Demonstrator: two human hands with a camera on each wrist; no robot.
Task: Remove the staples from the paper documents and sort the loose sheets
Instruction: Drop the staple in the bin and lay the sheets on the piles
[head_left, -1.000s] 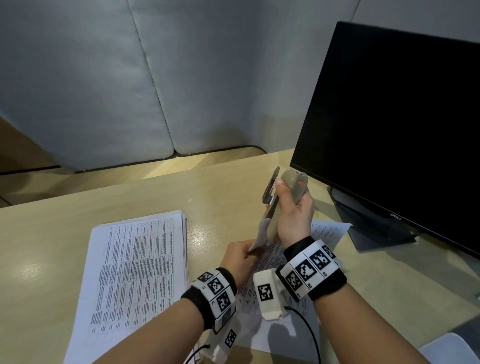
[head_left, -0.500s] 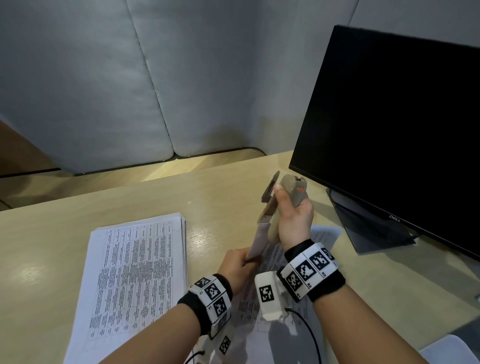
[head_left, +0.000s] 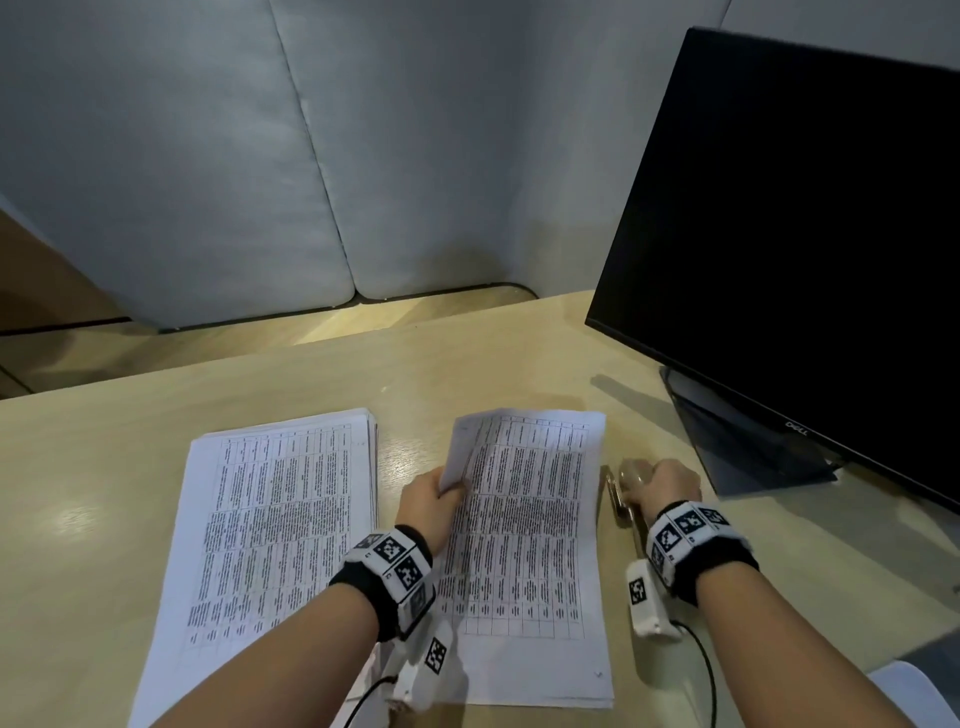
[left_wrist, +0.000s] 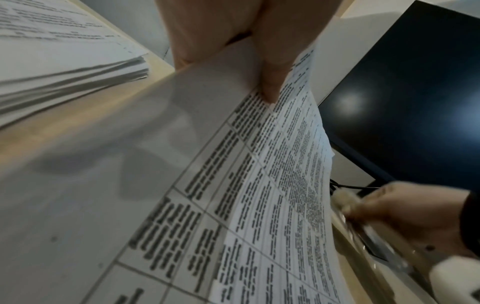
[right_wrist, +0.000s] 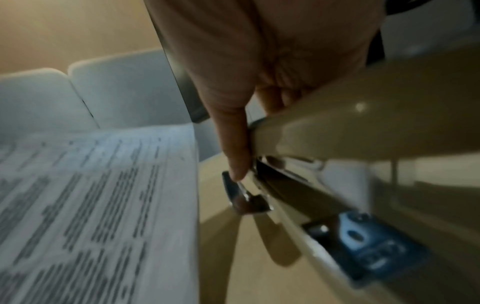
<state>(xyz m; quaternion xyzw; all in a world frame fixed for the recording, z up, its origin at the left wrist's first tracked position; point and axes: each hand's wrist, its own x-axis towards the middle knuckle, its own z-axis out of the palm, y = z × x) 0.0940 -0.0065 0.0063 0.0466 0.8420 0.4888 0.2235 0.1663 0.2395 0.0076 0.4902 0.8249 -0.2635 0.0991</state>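
Note:
A printed document (head_left: 524, 525) lies on the desk between my hands. My left hand (head_left: 428, 501) pinches the top sheet (left_wrist: 182, 127) at its left edge and lifts it off the page below. My right hand (head_left: 662, 483) grips a beige stapler (head_left: 621, 491) down on the desk just right of the document. In the right wrist view the stapler (right_wrist: 324, 148) fills the right side, with a metal tab (right_wrist: 241, 195) at its end under my thumb. A thick stack of printed sheets (head_left: 270, 530) lies to the left.
A black monitor (head_left: 789, 218) on its stand (head_left: 737, 436) occupies the right of the wooden desk (head_left: 93, 467). Grey padded panels (head_left: 260, 156) stand behind the desk. A white object (head_left: 904, 691) shows at the lower right corner.
My right hand came down from mid-air with the stapler to the desk right of the document. The document now lies flat, and my left hand lifts its top sheet's left edge.

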